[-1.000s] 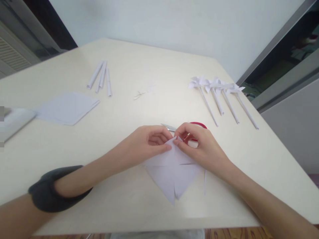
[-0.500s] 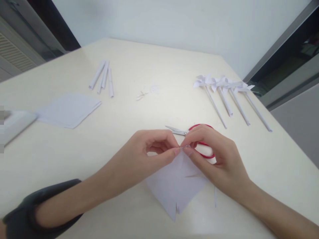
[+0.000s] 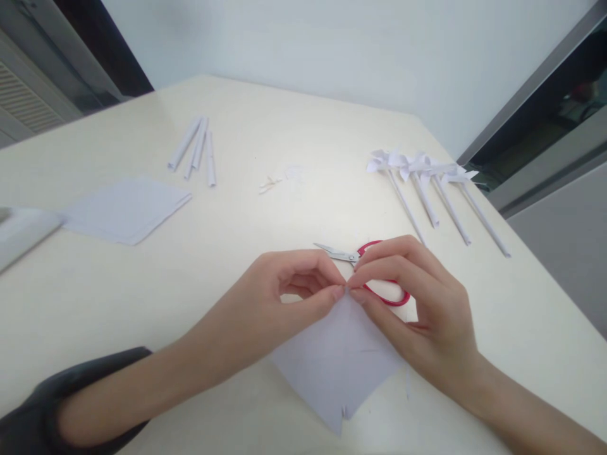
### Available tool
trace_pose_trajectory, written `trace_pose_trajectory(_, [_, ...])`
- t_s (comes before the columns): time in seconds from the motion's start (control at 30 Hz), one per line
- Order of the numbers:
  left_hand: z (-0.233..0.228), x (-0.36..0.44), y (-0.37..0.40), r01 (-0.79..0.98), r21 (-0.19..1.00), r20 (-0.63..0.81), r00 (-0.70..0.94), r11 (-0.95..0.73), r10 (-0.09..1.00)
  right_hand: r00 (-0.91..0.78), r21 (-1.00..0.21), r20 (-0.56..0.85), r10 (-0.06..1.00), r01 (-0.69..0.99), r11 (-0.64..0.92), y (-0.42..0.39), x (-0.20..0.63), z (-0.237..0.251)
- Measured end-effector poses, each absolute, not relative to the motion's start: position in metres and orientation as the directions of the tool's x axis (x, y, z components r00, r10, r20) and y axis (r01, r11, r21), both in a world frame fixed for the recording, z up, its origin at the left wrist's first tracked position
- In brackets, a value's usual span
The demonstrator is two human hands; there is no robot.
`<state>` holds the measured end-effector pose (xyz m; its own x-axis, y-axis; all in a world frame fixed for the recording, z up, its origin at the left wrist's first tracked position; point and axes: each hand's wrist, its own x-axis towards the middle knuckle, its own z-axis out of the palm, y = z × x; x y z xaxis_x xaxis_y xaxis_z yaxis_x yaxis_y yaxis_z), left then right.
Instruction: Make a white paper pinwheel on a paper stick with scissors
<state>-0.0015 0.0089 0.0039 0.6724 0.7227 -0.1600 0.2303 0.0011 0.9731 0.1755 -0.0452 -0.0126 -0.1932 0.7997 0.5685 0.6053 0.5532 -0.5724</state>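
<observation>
Down from both grips [image 3: 263,306] [image 3: 439,309], slit paper [image 3: 337,360]

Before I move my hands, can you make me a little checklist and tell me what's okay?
1. Left hand pinching the white paper near its top corner: ok.
2. Right hand fingertips at that same corner: ok.
3. Bottom slit in the paper in sight: ok.
4. Left side of the paper fully in view: not ok, your left hand covers some.
5. Scissors lying on the table: ok.
6. Right hand not touching the scissors: cannot tell, it overlaps them in this view.
</observation>
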Motion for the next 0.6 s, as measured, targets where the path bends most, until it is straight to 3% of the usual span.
trace_pose_trajectory(0.27, [0.0053, -0.0025, 0.0069, 0.253, 0.966, -0.129, 0.619, -0.041, 0.775, -0.114, -0.584, 0.569, 0.814, 0.641, 0.498, -0.0464, 0.1742, -0.0113])
trace_pose_trajectory(0.6, [0.0052, -0.0012, 0.0075, 0.267, 0.961, -0.117, 0.613, -0.065, 0.781, -0.151, -0.566, 0.547, 0.824, 0.658, 0.496, -0.0493, 0.1728, -0.0121])
